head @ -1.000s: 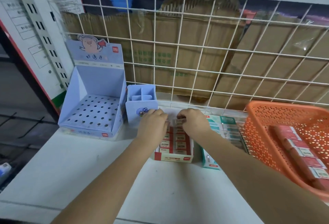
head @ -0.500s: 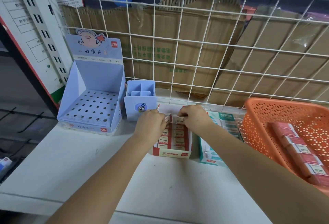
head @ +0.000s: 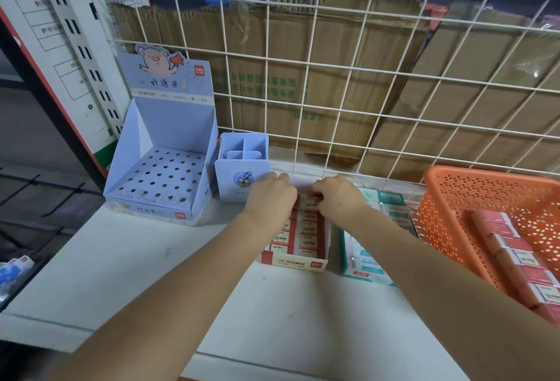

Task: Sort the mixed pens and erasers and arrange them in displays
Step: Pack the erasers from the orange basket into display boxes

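Pinching an eraser (head: pixel 312 201) with right hand (head: pixel 338 198), tucking it into back row of red box (head: pixel 298 264) on shelf (head: pixel 136 259), bracing with curled left hand (head: pixel 271 195) (grip untellable), probably needing another from orange basket (head: pixel 448 198) next.

Open shelf (head: pixel 136 274) front and left, plenty of room. Wire grid (head: pixel 306 67) shuts the back, orange basket (head: pixel 485 176) walls the right; pen holder (head: pixel 239 180) and teal box (head: pixel 363 262) squeeze the eraser box (head: pixel 300 263).

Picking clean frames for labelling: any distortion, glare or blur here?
Head view: the wide-angle lens bends and splays the grid; head view, glare spots on the film upper right; head view, eraser print is soft; lighting even, shadows faint.
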